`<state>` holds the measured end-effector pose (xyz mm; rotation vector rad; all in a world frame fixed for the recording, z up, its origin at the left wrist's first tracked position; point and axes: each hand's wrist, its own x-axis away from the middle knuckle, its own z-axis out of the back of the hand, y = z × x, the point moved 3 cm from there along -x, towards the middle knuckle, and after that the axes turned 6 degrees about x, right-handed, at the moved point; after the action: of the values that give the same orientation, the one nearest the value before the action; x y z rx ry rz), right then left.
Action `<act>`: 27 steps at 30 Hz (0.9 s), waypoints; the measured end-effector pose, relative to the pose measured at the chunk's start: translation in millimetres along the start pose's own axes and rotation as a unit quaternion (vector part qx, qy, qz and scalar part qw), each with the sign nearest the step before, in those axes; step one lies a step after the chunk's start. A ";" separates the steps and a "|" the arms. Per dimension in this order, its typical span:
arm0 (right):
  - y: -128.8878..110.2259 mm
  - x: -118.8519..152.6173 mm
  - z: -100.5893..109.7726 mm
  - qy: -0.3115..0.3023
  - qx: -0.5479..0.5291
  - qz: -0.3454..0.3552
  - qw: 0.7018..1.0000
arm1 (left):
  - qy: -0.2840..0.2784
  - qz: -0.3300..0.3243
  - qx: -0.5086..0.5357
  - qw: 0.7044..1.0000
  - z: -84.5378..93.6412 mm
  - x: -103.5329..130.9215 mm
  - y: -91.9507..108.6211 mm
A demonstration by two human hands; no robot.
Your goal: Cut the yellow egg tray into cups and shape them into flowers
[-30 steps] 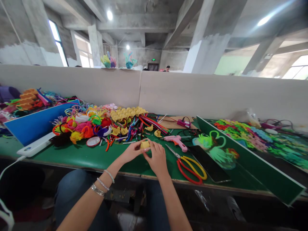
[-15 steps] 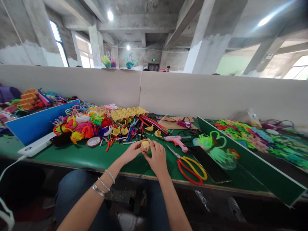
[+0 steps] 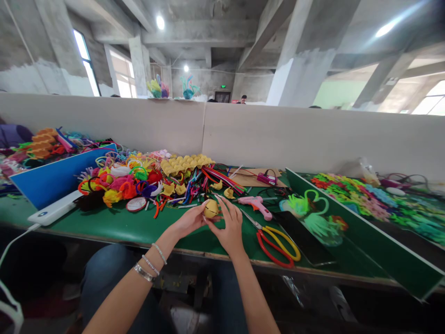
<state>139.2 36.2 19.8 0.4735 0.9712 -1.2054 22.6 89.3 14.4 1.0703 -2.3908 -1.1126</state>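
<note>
A yellow egg-carton cup [image 3: 211,208], rounded and with dark slits in its side, is raised just over the green table between my hands. My left hand [image 3: 189,221] grips it from the left, its fingers partly hidden behind the cup. On the other side my right hand [image 3: 231,229] curves around it, with the thumb low against the cup and the fingers arched along its right edge. Loose yellow carton cups [image 3: 228,193] lie just beyond my hands. To the right are scissors [image 3: 274,241] with red and yellow handles and a pink glue gun [image 3: 256,205].
A yellow egg carton [image 3: 186,163] and a heap of colourful pipe-cleaner pieces [image 3: 121,181] lie at the back left. A black phone [image 3: 306,241] and green pipe-cleaner swans [image 3: 318,220] are at the right. Blue [image 3: 66,178] and green [image 3: 361,232] boards flank the space, with a white power strip [image 3: 55,208] at left.
The cup has turned in my hands, so more of its rounded, slit side shows. My right fingers have lifted and spread off its top.
</note>
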 end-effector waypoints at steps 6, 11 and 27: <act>0.5 -1.8 1.0 -0.002 -0.056 0.037 0.998 | -0.018 0.029 -0.016 0.999 2.9 -0.8 -3.8; 2.9 0.1 0.1 -0.017 -0.066 0.016 0.998 | -0.034 0.045 -0.039 0.998 3.1 0.9 -2.6; -1.0 1.1 3.6 0.018 -0.023 0.002 1.000 | 0.037 -0.053 -0.222 0.973 7.9 2.3 13.7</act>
<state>139.7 32.6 20.9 0.4613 1.0262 -1.1712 9.9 97.6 19.5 1.0624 -1.9121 -1.5210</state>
